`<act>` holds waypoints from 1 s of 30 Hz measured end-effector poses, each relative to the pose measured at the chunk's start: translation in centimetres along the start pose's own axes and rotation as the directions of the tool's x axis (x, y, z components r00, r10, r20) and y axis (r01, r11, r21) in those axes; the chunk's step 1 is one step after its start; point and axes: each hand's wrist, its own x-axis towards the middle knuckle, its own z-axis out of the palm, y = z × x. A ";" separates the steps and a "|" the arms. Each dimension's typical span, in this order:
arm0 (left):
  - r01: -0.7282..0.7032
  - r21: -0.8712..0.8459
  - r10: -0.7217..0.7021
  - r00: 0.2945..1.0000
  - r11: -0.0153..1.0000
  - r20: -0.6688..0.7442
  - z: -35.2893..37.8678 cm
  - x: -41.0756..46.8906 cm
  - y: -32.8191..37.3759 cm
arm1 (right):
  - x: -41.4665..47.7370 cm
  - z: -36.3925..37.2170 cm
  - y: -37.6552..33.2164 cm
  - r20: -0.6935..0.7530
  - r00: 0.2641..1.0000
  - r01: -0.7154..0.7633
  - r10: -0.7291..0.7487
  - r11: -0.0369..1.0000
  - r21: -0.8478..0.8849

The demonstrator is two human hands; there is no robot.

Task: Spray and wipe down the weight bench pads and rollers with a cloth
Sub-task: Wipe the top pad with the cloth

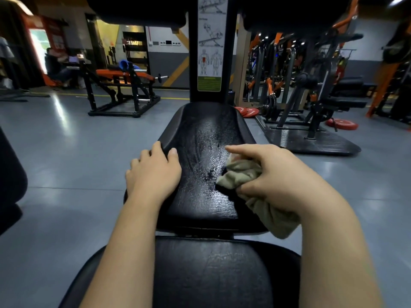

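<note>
Left hand [153,174] on left rim of far seat pad [200,121], thumb on top, fingers draped over raised lip, holding it lightly as a brace. Right hand [273,176] closed round bunched cloth [242,174], index finger pointing forward, wad touching right half of same pad. Wet sheen [209,156] down pad centre, not yet lifted. Near pad [211,274] looks dry. Rollers [289,14] probably the dark padding at top edge; no spray bottle in view.

Risks, judged:
- tight wad gives small contact, likely to smear film rather than pick it up
- loose cloth tail hanging off right edge could catch in seam between pads
- liquid left standing may run toward that seam
- strip of rim under left hand easily missed
- bracing hand could slip if wet spreads to rim
</note>
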 end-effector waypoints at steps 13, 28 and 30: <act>0.067 -0.418 0.033 0.973 0.906 0.229 -3.6 -0.2 -2.3 | 2.2 2.7 0.9 -0.435 0.888 -0.016 0.149 0.956 0.294; 0.167 -0.288 -0.109 0.973 0.943 0.205 -1.1 1.4 -4.1 | 0.0 3.5 -4.4 0.153 0.987 0.085 -0.055 0.977 -0.195; 0.167 -0.271 -0.114 0.973 0.948 0.199 -1.1 1.3 -4.1 | 0.3 3.2 -3.7 0.156 0.987 0.061 -0.046 0.994 -0.094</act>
